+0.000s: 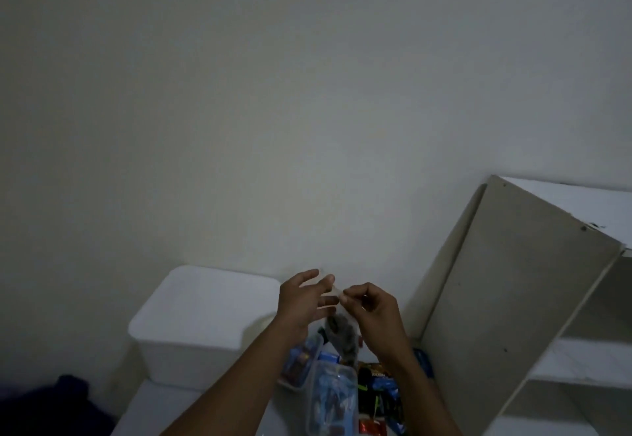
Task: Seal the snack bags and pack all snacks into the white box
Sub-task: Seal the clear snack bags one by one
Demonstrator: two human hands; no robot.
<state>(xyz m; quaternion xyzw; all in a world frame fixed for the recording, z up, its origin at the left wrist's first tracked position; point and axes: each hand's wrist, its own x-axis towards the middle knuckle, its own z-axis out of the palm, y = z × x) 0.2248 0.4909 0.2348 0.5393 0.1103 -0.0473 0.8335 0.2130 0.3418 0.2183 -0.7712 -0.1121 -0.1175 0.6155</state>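
A clear snack bag (339, 328) with dark pieces inside hangs between my hands above the table. My right hand (371, 309) pinches the bag's top edge with curled fingers. My left hand (306, 297) is beside it with fingers spread and straight, touching the top of the bag. The white box (198, 319) stands with its lid on at the left, against the wall. Below my hands lie clear lidded tubs (330, 396) with blue snacks and several dark, blue and red snack packets (378, 391).
A tall white shelf unit (506, 299) leans at the right, close to my right arm. A dark blue cloth (58, 401) lies at the bottom left. A plain wall fills the upper view. The room is dim.
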